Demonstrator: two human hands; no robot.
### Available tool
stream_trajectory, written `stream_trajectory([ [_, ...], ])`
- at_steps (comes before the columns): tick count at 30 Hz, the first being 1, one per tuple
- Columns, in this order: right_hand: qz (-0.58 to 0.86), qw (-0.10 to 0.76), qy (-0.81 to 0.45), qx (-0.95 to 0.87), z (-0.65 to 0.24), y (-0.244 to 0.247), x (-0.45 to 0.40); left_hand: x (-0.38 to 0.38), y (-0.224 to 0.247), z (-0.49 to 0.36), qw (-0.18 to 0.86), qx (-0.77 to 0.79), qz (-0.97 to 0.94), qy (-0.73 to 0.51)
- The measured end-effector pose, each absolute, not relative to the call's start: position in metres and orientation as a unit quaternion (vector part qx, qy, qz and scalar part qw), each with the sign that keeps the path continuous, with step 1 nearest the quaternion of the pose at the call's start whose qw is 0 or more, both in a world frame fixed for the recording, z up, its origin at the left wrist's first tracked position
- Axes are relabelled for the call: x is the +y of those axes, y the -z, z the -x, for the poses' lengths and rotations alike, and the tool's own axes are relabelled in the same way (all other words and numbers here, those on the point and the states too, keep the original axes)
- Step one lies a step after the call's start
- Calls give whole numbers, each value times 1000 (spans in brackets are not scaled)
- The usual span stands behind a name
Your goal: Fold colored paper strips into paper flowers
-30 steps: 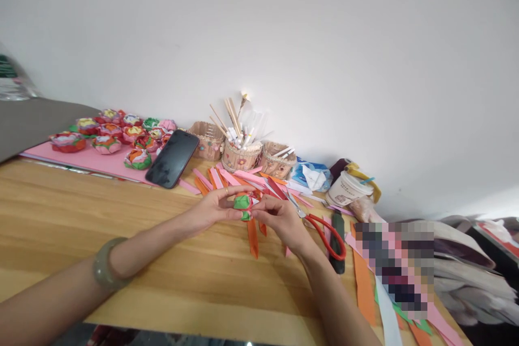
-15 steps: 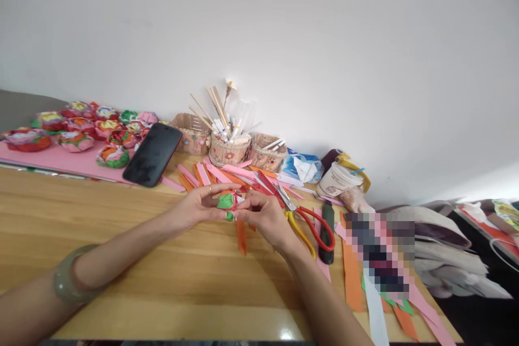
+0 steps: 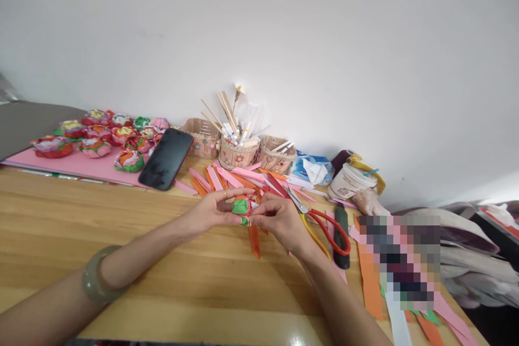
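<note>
View swung left since half-second ago; I see left hand (image 3: 208, 211) gripping green paper piece (image 3: 240, 206) over table (image 3: 60, 211), right hand (image 3: 283, 221) apparently pinching its side, fingertips partly hidden. Piece little altered.

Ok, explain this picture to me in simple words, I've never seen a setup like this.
There is no machine here, only a person's two bare hands. The camera is worn on the head, so you look forward and down, much as the person does.

The left hand holds a small paper bundle, with green and orange showing, while the right hand pinches at its side.

On the wooden table lie paper strips, scissors and a phone. Behind the strips stand three baskets. Paper flowers sit at the left, a cup at the right. One patch is blurred out; I can't tell what it covers.
</note>
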State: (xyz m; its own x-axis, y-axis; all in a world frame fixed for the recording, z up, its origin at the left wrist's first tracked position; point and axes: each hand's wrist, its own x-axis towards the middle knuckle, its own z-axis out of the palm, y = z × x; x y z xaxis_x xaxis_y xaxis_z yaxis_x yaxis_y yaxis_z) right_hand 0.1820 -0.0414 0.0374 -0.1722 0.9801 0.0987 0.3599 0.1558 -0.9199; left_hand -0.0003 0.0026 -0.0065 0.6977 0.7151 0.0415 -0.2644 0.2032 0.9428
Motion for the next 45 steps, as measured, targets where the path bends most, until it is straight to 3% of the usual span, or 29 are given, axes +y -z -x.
stream_trajectory([
  [33, 524, 384, -365, -668, -181, -39, -43, -4, -2, -5, 814, 210, -426, -333],
  [37, 527, 373, -327, -690, -180, -38, -44, -5, 0, -4, 831, 217, -424, -287],
  [45, 535, 393, -165, -729, -178, -37, -49, -5, -5, -5, 834, 237, -349, -356],
])
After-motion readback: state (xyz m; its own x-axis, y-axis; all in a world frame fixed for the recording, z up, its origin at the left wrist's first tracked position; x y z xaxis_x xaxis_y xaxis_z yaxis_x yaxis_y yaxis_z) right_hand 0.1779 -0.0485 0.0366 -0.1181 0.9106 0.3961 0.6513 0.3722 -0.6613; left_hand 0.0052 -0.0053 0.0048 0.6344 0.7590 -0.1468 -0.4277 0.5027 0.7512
